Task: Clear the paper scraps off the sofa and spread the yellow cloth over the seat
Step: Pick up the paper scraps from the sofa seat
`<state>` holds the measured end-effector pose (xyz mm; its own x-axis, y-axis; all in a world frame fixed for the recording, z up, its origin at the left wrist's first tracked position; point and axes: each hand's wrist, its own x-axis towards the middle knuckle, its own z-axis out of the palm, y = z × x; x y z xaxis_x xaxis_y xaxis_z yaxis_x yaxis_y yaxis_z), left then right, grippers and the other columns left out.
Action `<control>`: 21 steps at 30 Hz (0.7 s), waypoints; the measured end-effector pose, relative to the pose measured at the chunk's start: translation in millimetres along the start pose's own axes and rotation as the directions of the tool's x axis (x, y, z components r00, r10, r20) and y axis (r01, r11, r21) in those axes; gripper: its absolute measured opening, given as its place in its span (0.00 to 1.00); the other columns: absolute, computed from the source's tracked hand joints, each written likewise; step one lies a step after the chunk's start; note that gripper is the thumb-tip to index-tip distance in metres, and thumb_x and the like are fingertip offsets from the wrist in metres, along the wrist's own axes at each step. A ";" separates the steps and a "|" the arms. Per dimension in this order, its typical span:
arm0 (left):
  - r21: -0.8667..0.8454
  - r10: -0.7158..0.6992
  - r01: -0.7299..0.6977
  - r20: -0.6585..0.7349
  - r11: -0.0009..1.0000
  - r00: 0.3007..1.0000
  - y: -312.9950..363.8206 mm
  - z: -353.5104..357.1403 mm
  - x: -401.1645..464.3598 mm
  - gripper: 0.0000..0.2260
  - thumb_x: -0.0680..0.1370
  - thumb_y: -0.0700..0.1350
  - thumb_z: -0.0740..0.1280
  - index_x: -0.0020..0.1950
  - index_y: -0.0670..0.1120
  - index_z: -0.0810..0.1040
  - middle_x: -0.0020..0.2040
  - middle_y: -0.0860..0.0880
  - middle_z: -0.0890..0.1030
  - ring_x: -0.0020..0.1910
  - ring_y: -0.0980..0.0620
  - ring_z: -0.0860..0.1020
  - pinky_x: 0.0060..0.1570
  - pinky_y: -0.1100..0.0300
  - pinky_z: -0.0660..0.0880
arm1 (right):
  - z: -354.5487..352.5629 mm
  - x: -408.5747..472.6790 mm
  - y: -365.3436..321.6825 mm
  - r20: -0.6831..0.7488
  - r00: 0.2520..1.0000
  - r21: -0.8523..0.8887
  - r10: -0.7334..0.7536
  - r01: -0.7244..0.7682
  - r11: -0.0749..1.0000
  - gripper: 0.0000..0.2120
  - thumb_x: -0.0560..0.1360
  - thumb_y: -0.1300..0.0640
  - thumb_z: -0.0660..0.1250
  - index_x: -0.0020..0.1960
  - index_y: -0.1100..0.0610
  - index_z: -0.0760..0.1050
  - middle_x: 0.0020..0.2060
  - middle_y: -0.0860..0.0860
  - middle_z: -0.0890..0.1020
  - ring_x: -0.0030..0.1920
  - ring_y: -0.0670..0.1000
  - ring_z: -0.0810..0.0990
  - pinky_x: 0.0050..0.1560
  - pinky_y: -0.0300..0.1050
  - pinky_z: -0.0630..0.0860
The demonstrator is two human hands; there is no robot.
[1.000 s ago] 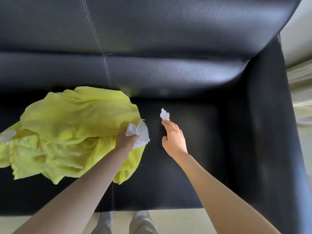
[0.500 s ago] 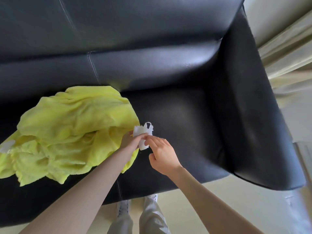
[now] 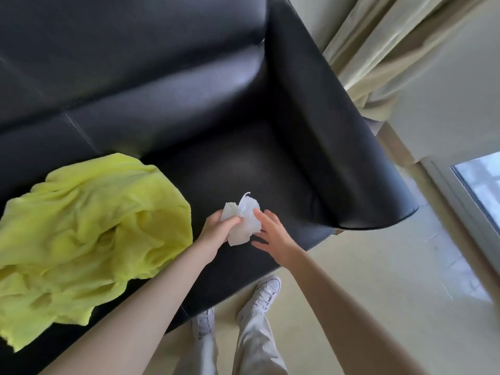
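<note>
The black leather sofa [image 3: 167,85] runs past the left and top edges, so only its right end and armrest show. The crumpled yellow cloth [image 3: 89,228] lies on the left part of the seat, reaching the front edge; its left side is cut off. The left hand [image 3: 217,231] clenches the white crumpled paper scraps [image 3: 243,221] above the seat's front edge. The right hand [image 3: 273,234] has loose, spread fingers, fingertips touching the paper.
</note>
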<state>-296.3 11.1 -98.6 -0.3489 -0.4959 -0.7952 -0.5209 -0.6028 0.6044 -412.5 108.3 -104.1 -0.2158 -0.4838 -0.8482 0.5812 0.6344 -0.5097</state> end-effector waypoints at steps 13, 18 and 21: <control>0.212 0.331 -0.355 0.141 0.910 0.933 126.8 134.0 -35.9 0.15 0.69 0.55 0.70 0.53 0.51 0.77 0.49 0.53 0.82 0.50 0.56 0.79 0.48 0.58 0.76 | -122.0 -73.8 -91.4 -0.183 0.894 0.033 -0.409 0.421 0.907 0.04 0.74 0.58 0.70 0.46 0.58 0.81 0.43 0.53 0.83 0.46 0.48 0.84 0.45 0.40 0.81; 0.283 0.412 -0.454 0.196 0.845 0.890 180.9 211.5 -34.0 0.16 0.72 0.52 0.71 0.58 0.49 0.76 0.51 0.52 0.81 0.51 0.55 0.79 0.50 0.59 0.77 | -185.5 -85.6 -136.8 -0.343 0.820 0.134 -0.457 0.525 0.841 0.07 0.75 0.60 0.69 0.51 0.63 0.77 0.48 0.57 0.82 0.50 0.51 0.83 0.45 0.40 0.81; 0.360 0.443 -0.475 0.173 0.803 0.880 197.5 270.9 -25.3 0.12 0.74 0.50 0.70 0.55 0.49 0.75 0.49 0.53 0.80 0.48 0.56 0.79 0.44 0.63 0.76 | -233.7 -85.9 -153.2 -0.403 0.815 0.173 -0.417 0.515 0.840 0.07 0.75 0.61 0.68 0.52 0.63 0.76 0.51 0.60 0.81 0.54 0.56 0.82 0.55 0.49 0.81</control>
<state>-601.4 74.0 27.9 -0.6725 -0.5950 -0.4400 -0.5328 -0.0233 0.8459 -666.4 193.6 13.1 -0.7341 -0.4156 -0.5370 0.5125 0.1798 -0.8397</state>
